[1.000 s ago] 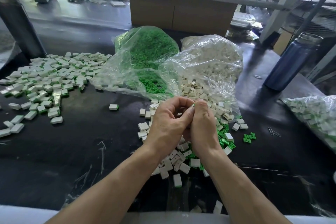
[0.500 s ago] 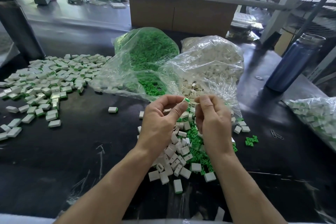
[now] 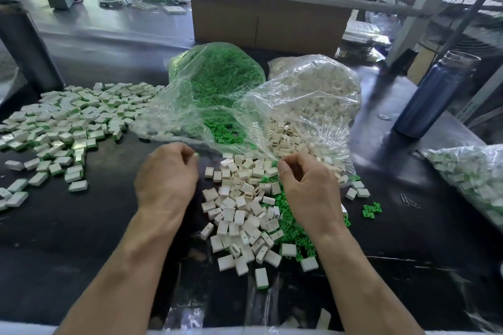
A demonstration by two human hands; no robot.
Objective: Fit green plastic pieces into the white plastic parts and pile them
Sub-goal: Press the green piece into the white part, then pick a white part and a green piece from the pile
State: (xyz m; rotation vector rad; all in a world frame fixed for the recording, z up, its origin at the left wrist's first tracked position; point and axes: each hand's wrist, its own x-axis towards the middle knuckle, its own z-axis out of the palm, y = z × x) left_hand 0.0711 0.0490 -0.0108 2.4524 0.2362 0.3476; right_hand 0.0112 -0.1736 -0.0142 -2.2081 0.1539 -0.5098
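Observation:
Between my hands lies a heap of loose white plastic parts [image 3: 239, 207], with loose green pieces [image 3: 294, 228] under its right side. My left hand [image 3: 166, 177] is curled at the heap's left edge and pinches a small piece whose green end [image 3: 196, 155] shows at the fingertips. Over the heap's right side, my right hand [image 3: 304, 179] has its fingers curled, and I see nothing held in them. A wide pile of fitted white-and-green parts [image 3: 68, 122] covers the table at the left.
Behind the heap lie an open clear bag of green pieces [image 3: 217, 81] and one of white parts [image 3: 313, 95]. Another bag of fitted parts [image 3: 468, 171] is at the right edge. A blue bottle [image 3: 432, 95] stands at the back right, a cardboard box [image 3: 266, 22] behind.
My hands were pressed together over the heap and have drawn apart. The left hand has moved left with the piece, and the right hand has moved right.

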